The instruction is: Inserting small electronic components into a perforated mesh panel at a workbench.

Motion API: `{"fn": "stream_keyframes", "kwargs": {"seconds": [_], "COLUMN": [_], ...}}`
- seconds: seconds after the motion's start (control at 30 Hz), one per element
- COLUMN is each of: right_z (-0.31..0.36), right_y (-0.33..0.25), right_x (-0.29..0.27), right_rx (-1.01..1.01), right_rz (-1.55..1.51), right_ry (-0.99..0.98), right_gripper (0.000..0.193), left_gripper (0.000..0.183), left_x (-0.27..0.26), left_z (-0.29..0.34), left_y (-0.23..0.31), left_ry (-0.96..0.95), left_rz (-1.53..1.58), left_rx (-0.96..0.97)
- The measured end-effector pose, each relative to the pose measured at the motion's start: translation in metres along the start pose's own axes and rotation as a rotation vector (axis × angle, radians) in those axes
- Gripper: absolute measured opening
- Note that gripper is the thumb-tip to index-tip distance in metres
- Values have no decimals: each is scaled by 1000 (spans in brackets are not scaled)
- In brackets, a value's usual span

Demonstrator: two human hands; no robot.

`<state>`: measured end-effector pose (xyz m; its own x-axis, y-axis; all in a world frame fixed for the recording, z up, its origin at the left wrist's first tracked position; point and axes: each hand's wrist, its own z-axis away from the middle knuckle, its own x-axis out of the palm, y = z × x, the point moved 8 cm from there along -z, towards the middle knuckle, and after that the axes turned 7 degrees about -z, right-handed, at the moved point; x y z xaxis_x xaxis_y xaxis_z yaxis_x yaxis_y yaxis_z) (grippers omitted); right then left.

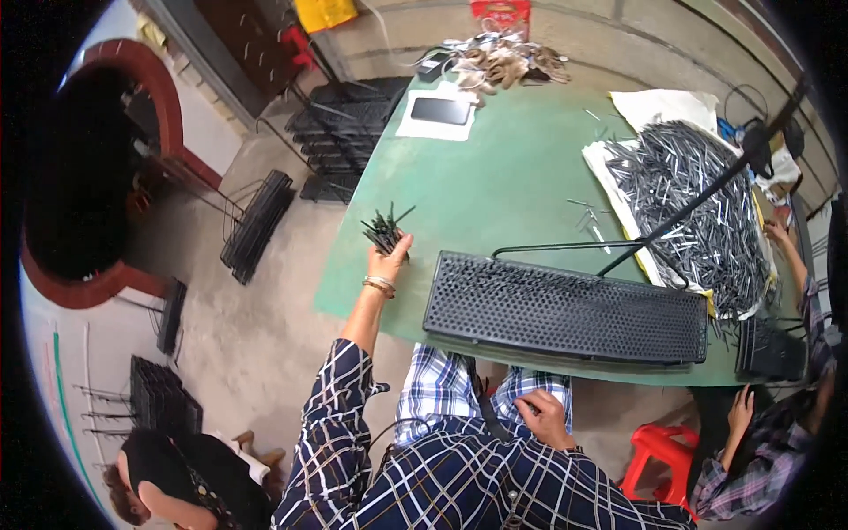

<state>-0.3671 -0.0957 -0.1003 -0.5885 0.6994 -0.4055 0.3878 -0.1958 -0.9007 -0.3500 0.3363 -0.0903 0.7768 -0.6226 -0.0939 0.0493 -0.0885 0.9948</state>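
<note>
My left hand is raised over the left edge of the green table. Its fingers wrap round a bunch of thin black sticks, which poke out at the top. My right hand is low, in front of my lap, below the table edge. Its fingers are curled together, and anything between them is too small to see. In front of me lies a long black perforated tray with rows of holes and a thin rod frame. It lies between my hands and the far part of the table.
A large heap of dark sticks lies on white sacking at the right. Gloves and a phone are at the back. Stacked black racks stand left of the table. A red stool and a co-worker's hand are at right.
</note>
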Motion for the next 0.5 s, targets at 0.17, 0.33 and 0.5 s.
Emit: {"fn": "stream_keyframes", "kwargs": {"seconds": [0.17, 0.33, 0.5], "right_z": [2, -14, -43], "right_y": [-8, -33, -82], "right_x": [16, 21, 35], "right_rx": [-9, -16, -118], "right_rz": [96, 77, -5], "right_ry": [-126, -159, -177], "right_gripper": [8, 8, 7], "left_gripper": [21, 24, 22], "left_x": [-8, -10, -21], "left_z": [24, 22, 19], "left_y": [-36, -38, -33], "left_ry": [118, 109, 98], "left_rz": [9, -87, 17], "left_rx": [24, 43, -23]}}
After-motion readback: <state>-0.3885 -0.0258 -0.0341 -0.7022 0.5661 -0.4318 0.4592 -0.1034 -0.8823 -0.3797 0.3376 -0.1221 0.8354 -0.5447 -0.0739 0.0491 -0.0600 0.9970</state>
